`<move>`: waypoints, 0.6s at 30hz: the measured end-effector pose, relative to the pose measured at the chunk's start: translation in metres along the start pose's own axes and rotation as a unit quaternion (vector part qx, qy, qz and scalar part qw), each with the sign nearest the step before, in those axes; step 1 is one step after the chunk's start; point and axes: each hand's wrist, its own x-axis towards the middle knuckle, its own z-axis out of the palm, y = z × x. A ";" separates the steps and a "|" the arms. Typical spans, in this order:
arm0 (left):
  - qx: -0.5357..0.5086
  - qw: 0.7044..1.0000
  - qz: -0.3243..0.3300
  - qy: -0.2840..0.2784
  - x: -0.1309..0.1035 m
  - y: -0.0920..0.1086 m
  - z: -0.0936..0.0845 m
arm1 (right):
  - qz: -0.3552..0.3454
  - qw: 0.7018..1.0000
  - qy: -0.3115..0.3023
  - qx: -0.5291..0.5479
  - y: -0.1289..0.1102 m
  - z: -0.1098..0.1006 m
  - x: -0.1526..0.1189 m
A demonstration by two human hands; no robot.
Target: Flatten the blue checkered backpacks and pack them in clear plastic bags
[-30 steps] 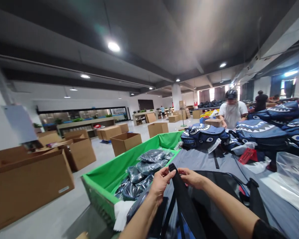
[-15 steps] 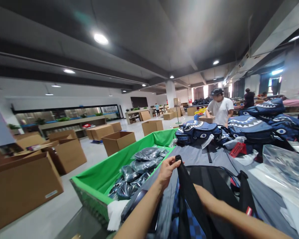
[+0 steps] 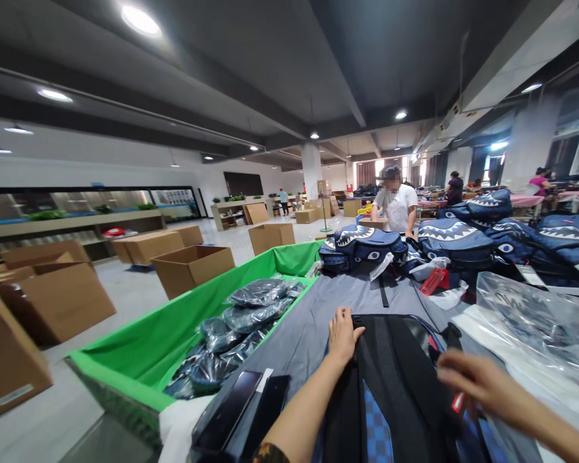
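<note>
Steadying the backpack (image 3: 400,373), it seems, your left hand (image 3: 342,337) touches its far-left corner; your right hand (image 3: 482,384) blurs over its right edge, neither grip readable.

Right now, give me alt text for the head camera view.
The left hand is at the upper left edge of a black-backed backpack lying on a grey cloth, while the blurred right hand is by its right side. A green bin of plastic-wrapped items stands left; blue shark-face bags are piled beyond.
</note>
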 end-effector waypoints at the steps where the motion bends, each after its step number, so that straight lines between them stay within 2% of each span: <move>1: 0.034 0.999 0.036 -0.007 0.000 0.010 0.002 | 0.062 0.997 0.036 -0.026 0.011 -0.012 0.012; 3: 0.098 0.985 0.135 -0.043 0.000 0.031 0.009 | 0.205 0.974 0.086 -0.045 0.031 -0.025 0.037; 5: 0.138 0.959 0.227 -0.103 0.000 0.051 0.025 | 0.281 0.956 0.088 -0.013 0.043 -0.022 0.058; 7: 0.136 0.944 0.264 -0.144 0.003 0.065 0.046 | 0.259 0.962 0.084 0.019 0.044 -0.011 0.072; 9: 0.124 0.936 0.287 -0.160 0.008 0.074 0.067 | 0.194 0.974 0.115 0.030 0.034 -0.003 0.076; 12: 0.089 0.935 0.298 -0.172 0.017 0.086 0.081 | 0.073 0.984 0.152 0.059 0.011 -0.011 0.070; 14: 0.080 0.939 0.279 -0.187 0.016 0.096 0.077 | 0.029 0.985 0.158 0.067 -0.001 -0.028 0.064; 15: 0.082 0.942 0.264 -0.190 0.011 0.100 0.071 | 0.032 0.985 0.149 0.074 -0.005 -0.038 0.061; 18: 0.109 0.952 0.209 -0.195 -0.023 0.101 0.049 | 0.065 0.988 0.067 0.126 -0.009 -0.062 0.060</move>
